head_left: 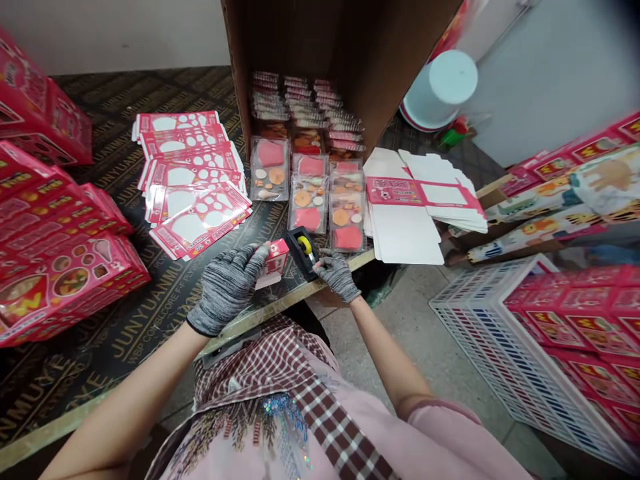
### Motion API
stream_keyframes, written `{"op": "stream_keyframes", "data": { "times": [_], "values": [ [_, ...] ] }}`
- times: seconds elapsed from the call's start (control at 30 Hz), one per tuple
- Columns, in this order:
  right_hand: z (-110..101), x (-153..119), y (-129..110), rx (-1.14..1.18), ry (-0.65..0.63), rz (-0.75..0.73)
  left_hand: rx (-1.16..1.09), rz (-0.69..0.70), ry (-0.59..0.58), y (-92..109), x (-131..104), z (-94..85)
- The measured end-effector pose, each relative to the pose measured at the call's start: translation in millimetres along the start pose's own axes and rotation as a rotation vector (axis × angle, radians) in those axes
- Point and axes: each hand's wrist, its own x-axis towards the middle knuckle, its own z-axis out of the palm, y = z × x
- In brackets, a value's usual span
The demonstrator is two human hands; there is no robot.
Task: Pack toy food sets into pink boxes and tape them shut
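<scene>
My left hand (227, 287), in a grey knitted glove, grips a small pink carton (275, 259) near the table's front edge. A white flap of the carton points towards me. Right beside it stands a black tape dispenser (296, 257) with a yellow core (305, 247). My right hand (339, 275), in a grey glove with bare fingertips, is closed at the dispenser's near end, where the tape comes off. The clear strip itself hardly shows. Behind the dispenser lie clear packs (309, 219) with pink and orange pieces.
Pink printed sheets (193, 213) lie fanned on the dark table (135, 293). Pink boxes (65, 280) are stacked left. An open brown carton (239, 80) holds rows of packs. Flat white-and-pink cartons (407, 227) overhang the edge at right. A white crate (480, 340) holds boxes.
</scene>
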Motion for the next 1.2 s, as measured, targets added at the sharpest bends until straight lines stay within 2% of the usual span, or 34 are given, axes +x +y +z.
{"op": "stream_keyframes", "data": {
  "times": [0.17,0.27,0.43,0.63,0.73,0.83,0.93,1.0,1.07,1.2],
  "values": [
    [6.1,-12.6,-5.9,0.025,0.177,0.011,-0.094,-0.014,-0.027,-5.6,-4.6,3.9],
    [5.8,-27.1,-5.1,0.117,0.236,0.061,-0.114,-0.038,-0.062,-7.2,-5.0,2.3],
    [1.9,-40.2,-5.3,0.243,0.222,0.140,0.018,-0.134,-0.009,-2.6,-1.7,0.7],
    [3.2,-51.1,-4.5,0.240,0.143,0.220,-0.053,-0.153,0.015,0.0,-4.8,3.0],
    [9.8,-52.0,0.5,0.208,0.185,0.263,-0.176,-0.196,0.040,-1.7,-7.4,5.7],
    [11.5,-49.5,3.1,0.196,0.263,0.283,-0.190,-0.202,0.072,-3.5,-7.6,7.2],
    [3.7,-49.8,-10.5,0.223,0.305,0.283,-0.106,-0.132,0.104,-4.2,-6.2,4.5],
    [-4.5,-50.8,-34.2,0.257,0.313,0.259,-0.083,-0.083,0.133,-4.0,-5.4,0.7],
    [-12.5,-49.2,-67.9,0.381,0.216,0.249,-0.110,-0.069,0.156,-3.6,-5.4,-3.0],
    [-17.6,-31.8,-136.5,0.815,-0.271,0.260,-0.189,-0.087,0.151,-4.1,-7.9,-5.0]
  ]
}}
